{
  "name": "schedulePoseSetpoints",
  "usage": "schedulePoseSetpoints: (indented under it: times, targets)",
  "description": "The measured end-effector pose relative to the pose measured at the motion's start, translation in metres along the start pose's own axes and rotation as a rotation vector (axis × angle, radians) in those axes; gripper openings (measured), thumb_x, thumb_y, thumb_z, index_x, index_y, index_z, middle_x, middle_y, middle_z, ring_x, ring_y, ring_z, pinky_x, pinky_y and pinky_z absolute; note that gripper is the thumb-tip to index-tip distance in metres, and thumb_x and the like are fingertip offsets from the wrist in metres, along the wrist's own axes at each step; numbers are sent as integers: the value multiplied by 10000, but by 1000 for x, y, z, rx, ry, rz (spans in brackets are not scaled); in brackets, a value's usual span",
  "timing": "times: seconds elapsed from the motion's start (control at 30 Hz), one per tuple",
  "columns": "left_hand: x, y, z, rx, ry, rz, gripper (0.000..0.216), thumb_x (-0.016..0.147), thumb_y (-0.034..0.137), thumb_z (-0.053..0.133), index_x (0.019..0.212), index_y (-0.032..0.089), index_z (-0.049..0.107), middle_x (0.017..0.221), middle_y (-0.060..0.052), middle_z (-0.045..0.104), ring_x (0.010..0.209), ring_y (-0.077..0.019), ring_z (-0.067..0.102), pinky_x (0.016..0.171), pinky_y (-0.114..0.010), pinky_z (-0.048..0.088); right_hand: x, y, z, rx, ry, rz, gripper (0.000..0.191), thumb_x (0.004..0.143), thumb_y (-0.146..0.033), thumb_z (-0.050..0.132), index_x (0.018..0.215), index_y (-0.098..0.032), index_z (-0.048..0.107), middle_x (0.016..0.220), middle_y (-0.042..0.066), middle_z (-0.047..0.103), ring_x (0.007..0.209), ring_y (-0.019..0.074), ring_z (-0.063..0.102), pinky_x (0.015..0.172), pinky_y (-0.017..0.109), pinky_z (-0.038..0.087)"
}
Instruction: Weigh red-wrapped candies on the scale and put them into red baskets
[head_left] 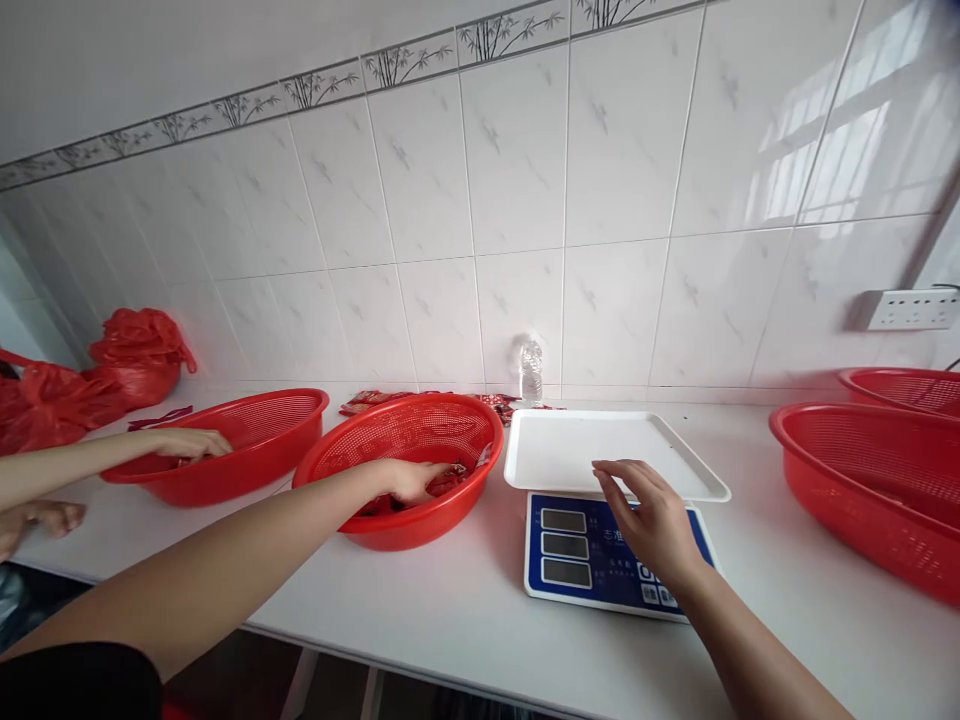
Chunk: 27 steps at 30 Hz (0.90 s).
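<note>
My left hand reaches into the middle red basket, its fingers curled among small red packets at the bottom; what they grip is hidden. My right hand hovers with fingers spread over the front edge of the white tray and the blue panel of the electronic scale. It holds nothing.
Another person's hand reaches into a second red basket on the left, and their other hand rests at the table edge. Red plastic bags lie far left. Two red baskets stand right. A small water bottle stands by the tiled wall.
</note>
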<state>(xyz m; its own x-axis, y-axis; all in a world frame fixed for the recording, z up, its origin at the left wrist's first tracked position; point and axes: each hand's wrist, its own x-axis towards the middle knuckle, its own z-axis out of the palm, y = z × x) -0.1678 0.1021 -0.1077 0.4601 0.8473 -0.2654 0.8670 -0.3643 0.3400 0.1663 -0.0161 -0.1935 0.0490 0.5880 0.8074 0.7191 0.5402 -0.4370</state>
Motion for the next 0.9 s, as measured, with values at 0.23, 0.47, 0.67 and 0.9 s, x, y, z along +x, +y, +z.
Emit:
schedulePoseSetpoints:
  times: [0.23, 0.47, 0.67, 0.9]
  targets:
    - [24, -15, 11, -21, 32, 43, 501, 578, 277, 673, 1077, 292, 631, 937, -42, 700, 776, -238, 626, 691, -330, 471, 1, -1, 1, 44, 4, 29, 193, 935, -312, 471, 1003, -240, 637, 896, 47, 686, 841, 187, 640, 560, 267, 521]
    - [28, -13, 5, 112, 37, -48, 244, 594, 129, 566, 815, 197, 643, 796, -33, 671, 679, -215, 592, 642, -316, 461, 0, -2, 1, 48, -5, 40, 215, 938, -328, 462, 1004, -230, 642, 888, 55, 685, 837, 191, 643, 543, 262, 516]
    - [26, 0, -20, -148, 223, -113, 260, 721, 216, 584, 967, 136, 567, 831, -37, 629, 653, -166, 601, 566, -262, 499, 0, 0, 4, 62, -7, 76, 225, 935, -344, 466, 1000, -228, 648, 892, 54, 682, 791, 176, 637, 538, 256, 514]
    - [28, 78, -31, -868, 195, 214, 436, 846, 464, 585, 1156, 176, 482, 1237, -135, 549, 1026, -202, 605, 845, -359, 538, -2, 2, 4, 88, -14, 114, 229, 930, -348, 479, 1003, -220, 653, 889, 61, 675, 785, 173, 625, 530, 246, 512]
